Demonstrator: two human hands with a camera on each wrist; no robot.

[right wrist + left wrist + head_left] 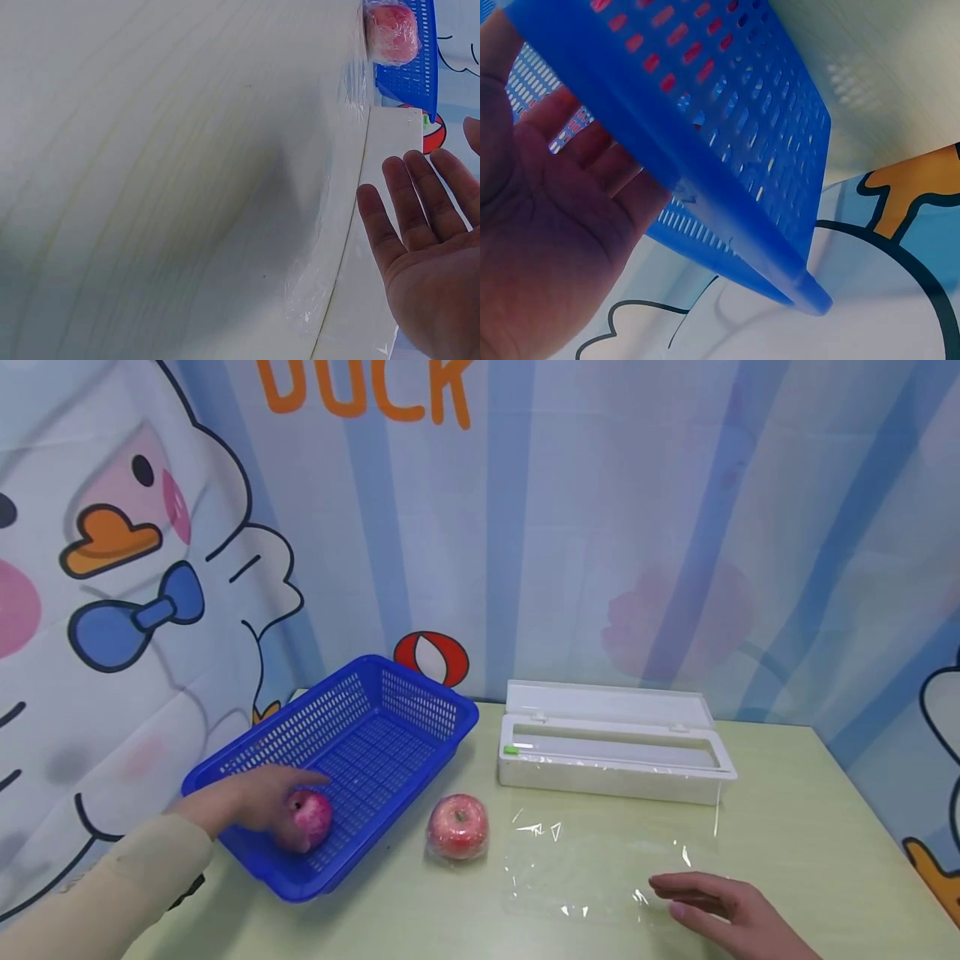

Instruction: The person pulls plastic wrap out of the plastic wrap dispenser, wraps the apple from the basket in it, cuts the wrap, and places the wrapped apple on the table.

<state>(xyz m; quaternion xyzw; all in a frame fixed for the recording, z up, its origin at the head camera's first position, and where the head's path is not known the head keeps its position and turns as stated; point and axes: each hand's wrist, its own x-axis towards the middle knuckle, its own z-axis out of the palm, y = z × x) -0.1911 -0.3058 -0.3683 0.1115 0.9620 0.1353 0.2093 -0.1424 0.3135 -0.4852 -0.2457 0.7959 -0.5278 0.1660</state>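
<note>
In the head view my left hand (262,797) reaches over the near rim of the blue plastic basket (416,793). Its thumb and fingers lie about a dark red apple (315,817) inside, the visible fingers fairly straight. Through the basket's holes in the left wrist view some red shows; the fingertips are hidden behind the rim. Another red apple (458,827), wrapped in clear film, sits on the table right of the basket. A sheet of clear cling film (585,868) lies flat on the table. Beside its right edge, my right hand (731,910) hovers with extended fingers, holding nothing.
Behind the film stands a white cling film dispenser (615,781) with its lid raised, a small green piece (511,750) at its left end. A printed cloth backdrop (570,527) rises along the back of the pale table (780,802) and both sides.
</note>
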